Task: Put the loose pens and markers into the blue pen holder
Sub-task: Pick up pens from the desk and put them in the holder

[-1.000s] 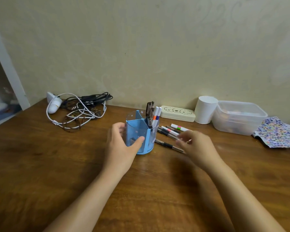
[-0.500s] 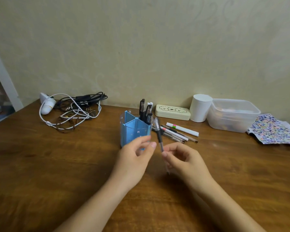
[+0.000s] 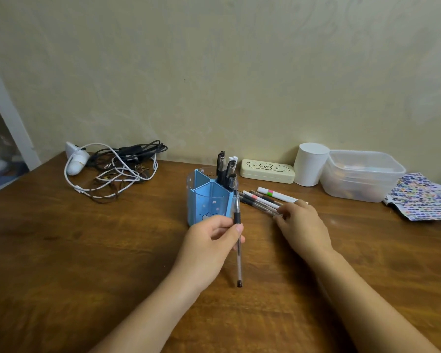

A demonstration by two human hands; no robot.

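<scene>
One pen (image 3: 238, 240) now stands nearly upright in the left hand (image 3: 211, 244), pinched between thumb and fingers at its dark grip just below the frame's centre; half a second ago the right hand still shared it, so it has been passed across and is likely next for the holder. It is a slim clear-barrelled pen, dark at both ends, its lower tip close to the wooden table (image 3: 87, 276). The right hand (image 3: 302, 225), right of centre, has gone back to the loose pens and markers (image 3: 262, 200), fingers curled on their near ends; whether it has one gripped I cannot tell. Just behind the left hand, the blue pen holder (image 3: 209, 202) stands at mid-frame, several dark-capped pens already upright in its back compartment, the front ones apparently empty.
</scene>
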